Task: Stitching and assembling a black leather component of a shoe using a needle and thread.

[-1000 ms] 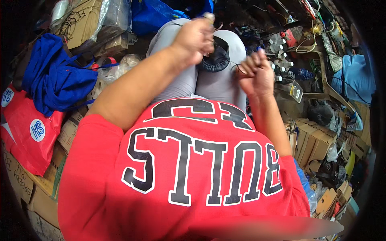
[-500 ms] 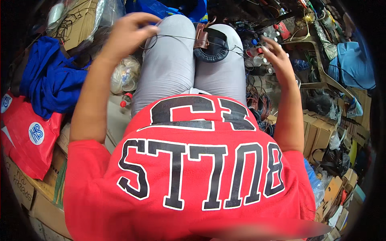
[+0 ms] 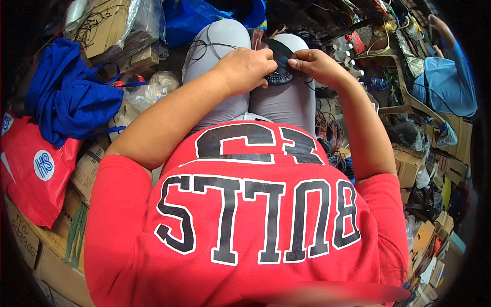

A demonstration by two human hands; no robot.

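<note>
A dark sandal or shoe (image 3: pixel 279 80) with a ridged, stitched-looking rim and a brown leather strap (image 3: pixel 257 39) is held between my knees. My left hand (image 3: pixel 249 67) is closed over its left side, fingers curled, next to a thin black thread (image 3: pixel 210 44) that loops across my left knee. At the right edge of the shoe, my right hand (image 3: pixel 318 66) pinches thumb and finger together, with thread hanging just below. The fingers hide most of what is gripped and part of the shoe.
A blue cloth bag (image 3: pixel 64 94) and a red plastic bag (image 3: pixel 41 174) lie at my left by cardboard boxes. Several bottles (image 3: pixel 343 50) stand beyond my right knee, near a plastic chair frame (image 3: pixel 404 84). Another person in blue (image 3: pixel 445 84) sits at the far right.
Both hands have come inward from wide apart to meet at the shoe. The thread that stretched across the knees now lies in loops on the left knee.
</note>
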